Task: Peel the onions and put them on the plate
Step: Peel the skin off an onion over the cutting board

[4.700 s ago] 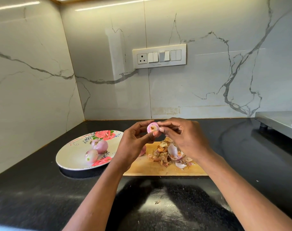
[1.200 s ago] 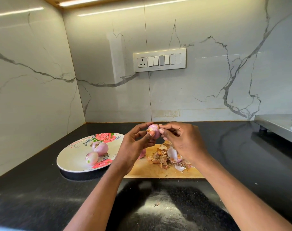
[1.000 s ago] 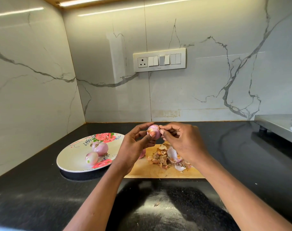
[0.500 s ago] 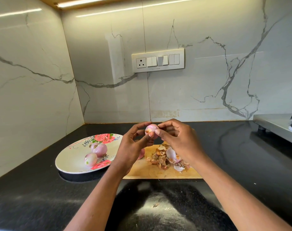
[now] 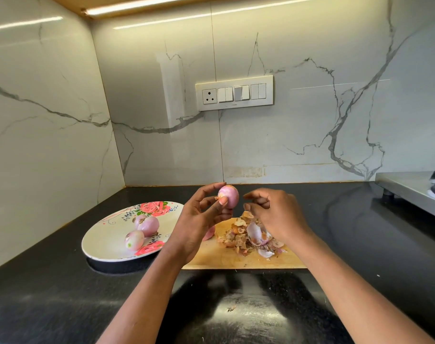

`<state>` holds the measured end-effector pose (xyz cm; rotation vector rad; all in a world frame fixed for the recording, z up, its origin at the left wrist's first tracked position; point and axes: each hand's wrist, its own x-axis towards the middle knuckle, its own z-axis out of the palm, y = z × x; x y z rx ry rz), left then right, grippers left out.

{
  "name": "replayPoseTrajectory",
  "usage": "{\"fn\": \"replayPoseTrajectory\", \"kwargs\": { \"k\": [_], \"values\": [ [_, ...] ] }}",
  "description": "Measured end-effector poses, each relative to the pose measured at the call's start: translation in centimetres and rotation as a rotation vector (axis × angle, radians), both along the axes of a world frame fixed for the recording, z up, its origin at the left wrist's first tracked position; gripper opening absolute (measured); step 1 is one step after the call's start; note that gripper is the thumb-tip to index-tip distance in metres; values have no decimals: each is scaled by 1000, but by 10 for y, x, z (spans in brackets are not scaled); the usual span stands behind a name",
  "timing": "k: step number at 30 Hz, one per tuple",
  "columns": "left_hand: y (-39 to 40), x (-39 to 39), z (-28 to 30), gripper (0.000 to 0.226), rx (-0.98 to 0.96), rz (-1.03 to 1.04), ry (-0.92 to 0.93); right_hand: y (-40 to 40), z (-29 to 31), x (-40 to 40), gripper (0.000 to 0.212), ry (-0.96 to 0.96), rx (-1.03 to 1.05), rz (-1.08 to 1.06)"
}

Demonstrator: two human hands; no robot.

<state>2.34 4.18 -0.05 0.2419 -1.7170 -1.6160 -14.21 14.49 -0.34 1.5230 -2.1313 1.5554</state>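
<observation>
Two bare forearms in from bottom edge, over glossy black counter (image 5: 62, 306), small skin scrap (image 5: 231, 308) lying on it between them. Left hand (image 5: 199, 219) raised above near-left part of wooden cutting board (image 5: 236, 260), thumb and curled fingers pinching small pink onion (image 5: 228, 196) at fingertip height, onion mostly peeled, bit of brownish skin at its left side by thumb tip. Right hand (image 5: 276, 214) just beside onion on its right, not touching, small gap between; fingers loosely curled, index and thumb tips pointing toward onion, holding nothing visible. Pile of onion peels (image 5: 251, 238) on board below right hand, papery brown bits mixed with pale pink-white layers. Sliver of another pink onion piece (image 5: 209, 234) on board, peeking out behind left wrist, mostly hidden. Left of board, touching or just beside its edge (cannot tell which), floral plate (image 5: 99, 244) with red rose print, tilted slightly on counter. Two peeled onions on plate, near one (image 5: 134, 240) and far one (image 5: 148, 224), touching each other, toward plate's right half. Far right, steel stove edge (image 5: 409, 187) on short leg. Back, white marble wall with grey veins, switchboard (image 5: 233, 93) with one socket and switches. Top, light strip (image 5: 137, 6) under wooden cabinet edge.
</observation>
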Motion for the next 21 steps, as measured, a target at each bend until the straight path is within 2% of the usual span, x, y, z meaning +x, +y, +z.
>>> {"fn": "replayPoseTrajectory", "kwargs": {
  "k": [2, 4, 9, 13, 21],
  "values": [
    [0, -1, 0, 46, 16, 10, 3, 0, 0, 5, 26, 39, 44, 46],
    [0, 0, 0, 45, 28, 25, 6, 1, 3, 7, 23, 29, 25, 62],
    [0, -1, -1, 46, 4, 68, -13, 4, 13, 14, 13, -198, -181, 202],
    [1, -1, -1, 45, -21, 86, -33, 1, 7, 19, 14, -114, -209, 192],
    [3, -1, -1, 49, 7, 71, -31, 1, 5, 21, 7, -147, -247, 167]
  ]
}}
